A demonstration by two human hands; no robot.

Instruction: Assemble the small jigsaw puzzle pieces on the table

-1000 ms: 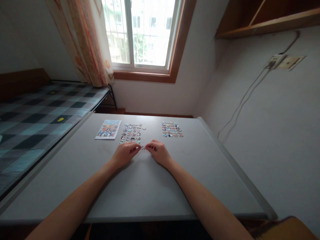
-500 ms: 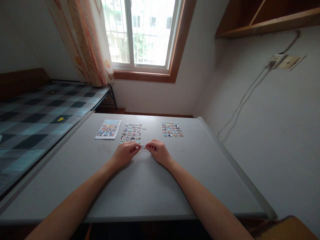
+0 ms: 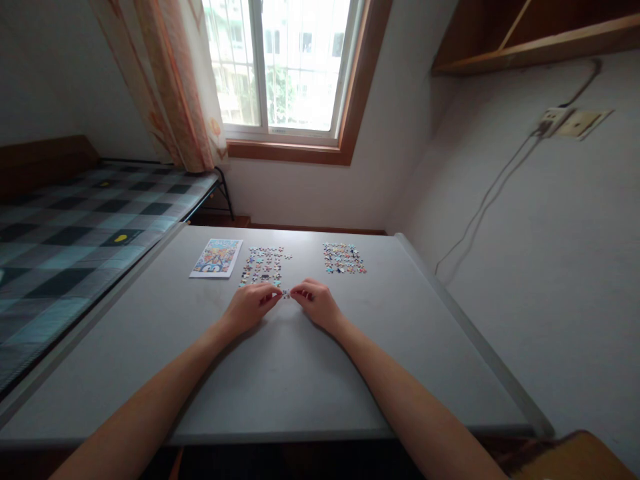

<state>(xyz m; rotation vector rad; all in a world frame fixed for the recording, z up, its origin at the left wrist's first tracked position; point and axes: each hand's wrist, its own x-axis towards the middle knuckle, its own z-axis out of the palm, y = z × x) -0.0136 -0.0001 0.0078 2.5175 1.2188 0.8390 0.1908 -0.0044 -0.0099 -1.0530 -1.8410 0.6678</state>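
Observation:
Between my fingertips, just above or on the table, are small joined-looking jigsaw puzzle pieces [image 3: 286, 294]. My left hand [image 3: 254, 305] pinches their left side with thumb and forefinger. From the right, my right hand [image 3: 316, 301] pinches the other side. Right behind my left hand lie loose puzzle pieces [image 3: 264, 261] in rough rows, the nearest partly hidden by that hand. A second group of puzzle pieces [image 3: 344, 259] is spread farther right. The colourful picture sheet [image 3: 216, 259] with a penguin-like figure lies at the left.
The grey-white table [image 3: 290, 380] has a raised right edge along the wall. A bed with a checked mattress [image 3: 115, 207] stands to the left. Beyond are a curtain [image 3: 175, 87] and a window. Cables [image 3: 485, 200] hang from a wall socket [image 3: 575, 123]; a wooden shelf [image 3: 540, 50] is above.

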